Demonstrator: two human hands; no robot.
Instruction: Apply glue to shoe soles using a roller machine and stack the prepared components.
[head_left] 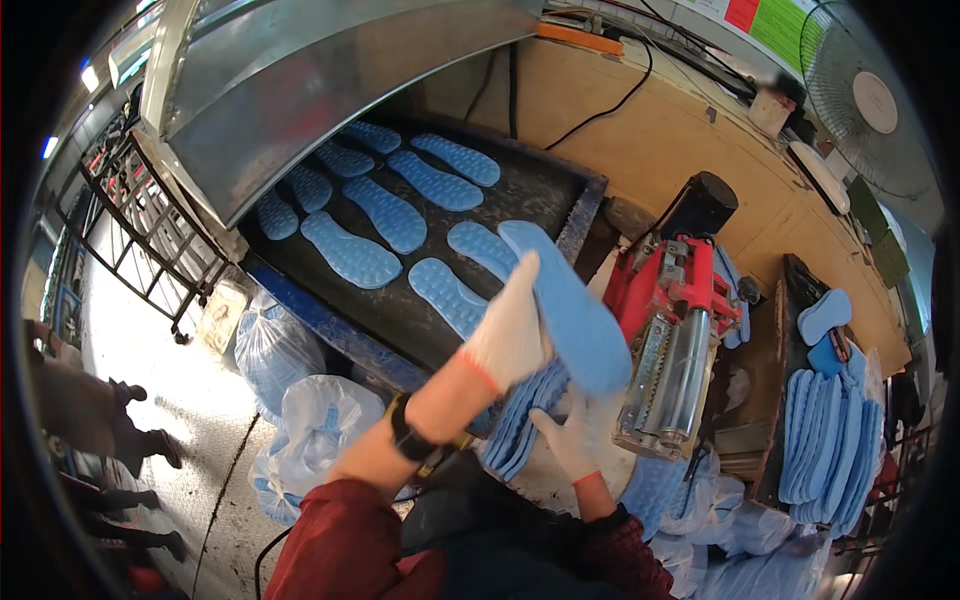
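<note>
Left hand point(508, 332) grips raised blue insole point(582, 325) between fingers point(526, 272); right hand point(580, 442) beside insole stack point(520, 425), partly hidden, grip unclear; dimpled insoles point(434, 182) on dark surface point(545, 190)

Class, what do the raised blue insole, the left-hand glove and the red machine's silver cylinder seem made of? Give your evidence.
Insole: probably foam, matte; its smooth, evenly coloured face shows no weave.
Glove: likely knitted fabric, matte white; it fits closely, with an orange cuff edge.
Cylinder: apparently polished metal; bright highlights streak its length.
</note>
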